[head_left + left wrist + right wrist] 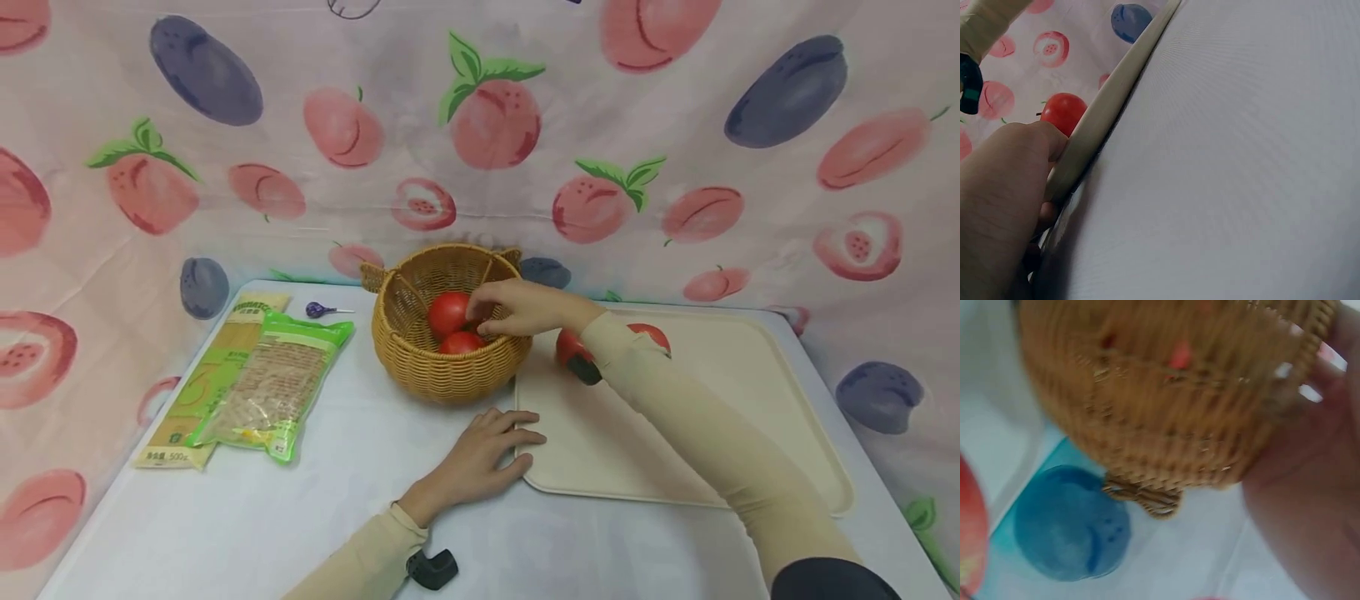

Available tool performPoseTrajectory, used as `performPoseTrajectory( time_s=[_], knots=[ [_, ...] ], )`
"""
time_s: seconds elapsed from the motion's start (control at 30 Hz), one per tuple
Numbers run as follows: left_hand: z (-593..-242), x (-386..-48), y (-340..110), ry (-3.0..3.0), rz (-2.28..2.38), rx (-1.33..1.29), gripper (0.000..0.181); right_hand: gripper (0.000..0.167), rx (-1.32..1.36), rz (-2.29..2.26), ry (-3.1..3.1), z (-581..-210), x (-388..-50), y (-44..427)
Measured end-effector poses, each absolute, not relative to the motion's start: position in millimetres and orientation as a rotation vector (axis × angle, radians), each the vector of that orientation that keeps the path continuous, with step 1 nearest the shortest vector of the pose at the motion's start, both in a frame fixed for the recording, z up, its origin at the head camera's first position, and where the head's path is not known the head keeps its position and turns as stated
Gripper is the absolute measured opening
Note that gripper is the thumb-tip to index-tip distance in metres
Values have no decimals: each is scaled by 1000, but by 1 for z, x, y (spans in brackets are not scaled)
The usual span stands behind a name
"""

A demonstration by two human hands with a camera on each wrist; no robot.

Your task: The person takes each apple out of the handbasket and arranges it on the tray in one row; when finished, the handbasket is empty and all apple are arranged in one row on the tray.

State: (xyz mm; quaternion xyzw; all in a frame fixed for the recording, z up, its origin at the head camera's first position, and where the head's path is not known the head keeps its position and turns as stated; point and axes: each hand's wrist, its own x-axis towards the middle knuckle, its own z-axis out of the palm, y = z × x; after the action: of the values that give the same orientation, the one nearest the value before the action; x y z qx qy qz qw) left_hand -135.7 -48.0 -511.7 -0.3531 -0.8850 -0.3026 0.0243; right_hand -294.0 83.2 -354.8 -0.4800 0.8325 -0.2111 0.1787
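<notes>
A wicker basket at the back of the table holds red tomatoes, two of them visible. My right hand reaches over its right rim, with bent, parted fingers beside the upper tomato; no object shows between them. The right wrist view has the hand against the basket's woven side. My left hand lies at the left edge of a beige tray, fingers spread over the rim. In the left wrist view that hand touches the tray rim; its fingers are partly hidden.
Two red tomatoes sit on the tray's back left part, one partly behind my right forearm. A green-edged bag overlaps a flat noodle packet on the left. A small purple-headed item lies left of the basket. Fruit-print cloth hangs behind.
</notes>
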Motion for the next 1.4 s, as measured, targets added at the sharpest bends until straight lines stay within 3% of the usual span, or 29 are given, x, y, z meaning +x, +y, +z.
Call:
performPoseTrajectory(
  time_s=[0.3, 0.77, 1.4],
  knots=[
    [-511, -135, -48, -2733, -923, -1098, 30, 44, -1232, -397, 2205, -343, -298, 66],
    [-512, -135, -48, -2720, -919, -1110, 29, 49, -1205, -192, 2127, -356, -302, 42],
    [-509, -135, -49, -2760, -964, -1092, 29, 34, -1230, -139, 2133, -362, -302, 28]
  ],
)
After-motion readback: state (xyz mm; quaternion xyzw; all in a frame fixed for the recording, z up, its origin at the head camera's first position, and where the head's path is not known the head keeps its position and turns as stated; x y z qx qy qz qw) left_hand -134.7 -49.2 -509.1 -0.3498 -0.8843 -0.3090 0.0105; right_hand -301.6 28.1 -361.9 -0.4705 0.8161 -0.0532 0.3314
